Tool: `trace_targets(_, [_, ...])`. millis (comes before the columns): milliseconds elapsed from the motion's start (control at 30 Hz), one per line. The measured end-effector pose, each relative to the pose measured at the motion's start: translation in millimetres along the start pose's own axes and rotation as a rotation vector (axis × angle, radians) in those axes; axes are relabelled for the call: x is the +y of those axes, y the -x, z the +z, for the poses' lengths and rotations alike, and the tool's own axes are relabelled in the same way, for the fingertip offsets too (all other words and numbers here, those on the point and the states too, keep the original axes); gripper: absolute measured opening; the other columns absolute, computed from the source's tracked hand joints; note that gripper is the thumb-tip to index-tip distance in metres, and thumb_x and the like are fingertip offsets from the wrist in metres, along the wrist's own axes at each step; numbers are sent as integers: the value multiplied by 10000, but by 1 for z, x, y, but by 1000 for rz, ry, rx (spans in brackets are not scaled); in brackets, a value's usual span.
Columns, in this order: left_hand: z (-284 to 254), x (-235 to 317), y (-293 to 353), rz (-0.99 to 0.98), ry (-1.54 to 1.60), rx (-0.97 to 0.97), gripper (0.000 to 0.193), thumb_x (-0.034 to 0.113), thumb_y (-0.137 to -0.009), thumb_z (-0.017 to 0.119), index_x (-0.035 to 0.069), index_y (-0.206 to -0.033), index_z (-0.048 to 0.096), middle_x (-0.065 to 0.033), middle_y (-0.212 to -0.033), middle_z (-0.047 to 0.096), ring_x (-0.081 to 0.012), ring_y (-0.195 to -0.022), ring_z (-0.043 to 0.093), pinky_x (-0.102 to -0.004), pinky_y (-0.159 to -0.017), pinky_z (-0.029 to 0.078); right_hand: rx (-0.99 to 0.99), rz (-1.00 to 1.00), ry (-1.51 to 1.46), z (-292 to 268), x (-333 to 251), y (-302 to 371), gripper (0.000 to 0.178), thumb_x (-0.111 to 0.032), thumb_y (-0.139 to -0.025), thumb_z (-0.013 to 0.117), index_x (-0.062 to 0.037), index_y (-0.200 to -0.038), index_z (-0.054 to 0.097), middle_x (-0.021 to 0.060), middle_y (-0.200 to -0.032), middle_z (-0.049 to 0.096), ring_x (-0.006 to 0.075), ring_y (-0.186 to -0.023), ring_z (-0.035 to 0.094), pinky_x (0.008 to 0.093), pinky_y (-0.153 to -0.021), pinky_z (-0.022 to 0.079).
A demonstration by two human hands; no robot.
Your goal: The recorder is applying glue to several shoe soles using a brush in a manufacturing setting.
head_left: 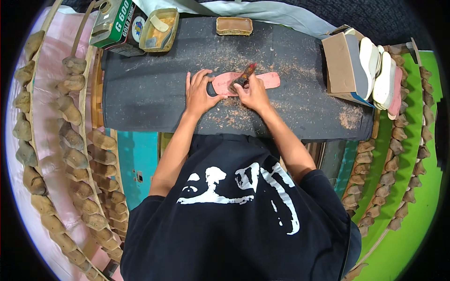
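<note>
Midway between the tabletop's [145, 89] side edges, the left hand [201, 96], fingers spread, steadies the sole [270, 80]; the right hand [253, 95] clasps a tool [249, 70]. The sole looks light, bendy, best held by its rim.

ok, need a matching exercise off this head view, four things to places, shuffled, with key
1. pink sole
2. cardboard box
3. metal can
4. shallow dish

A. far left corner of the table
B. middle of the table's far edge
C. beneath the tool in the right hand
D. far right corner of the table

Pairs: 1-C, 2-D, 3-A, 4-B
</note>
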State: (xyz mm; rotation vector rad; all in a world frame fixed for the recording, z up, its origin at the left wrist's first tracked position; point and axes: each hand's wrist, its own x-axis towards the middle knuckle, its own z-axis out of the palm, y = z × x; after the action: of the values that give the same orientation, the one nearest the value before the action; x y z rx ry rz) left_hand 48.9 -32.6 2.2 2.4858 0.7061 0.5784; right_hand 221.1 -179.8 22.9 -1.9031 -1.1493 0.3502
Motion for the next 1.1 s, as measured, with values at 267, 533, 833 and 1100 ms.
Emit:
trace_targets(267, [2,1,-8,27,-16,27,714,482,-593,970,75,-1110,694,-66,-1401,607,-288,-1389,516,-587,-1263,195,3,97,-155,-13,20,4,329,-183,-900,767,26,-1074,583,212,-855,708,335,-731,691,410,-694,552])
trace_targets(533, [3,4,-5,27,-62,4,749,530,-574,970,72,-1100,699,-75,-1398,606,-287,-1379,528,-592,-1264,193,59,102,-108,-36,29,14,322,-185,-902,762,20,-1091,602,238,-894,702,395,-780,694,453,-734,563])
trace_targets(833, [3,-1,-3,15,-37,0,741,550,-577,958,85,-1093,699,-66,-1390,610,-275,-1384,519,-605,-1263,179,158,311,-146,-64,57,9,299,-90,-927,764,33,-1139,593,171,-991,740,244,-914,763,338,-815,612])
trace_targets(1100, [8,-1,-6,31,-31,23,747,577,-572,953,82,-1073,700,-57,-1383,617,-273,-1371,536,-600,-1261,191,223,159,-53,8,15,4,264,-192,-874,779,14,-962,640,185,-831,740,298,-736,749,410,-712,595])
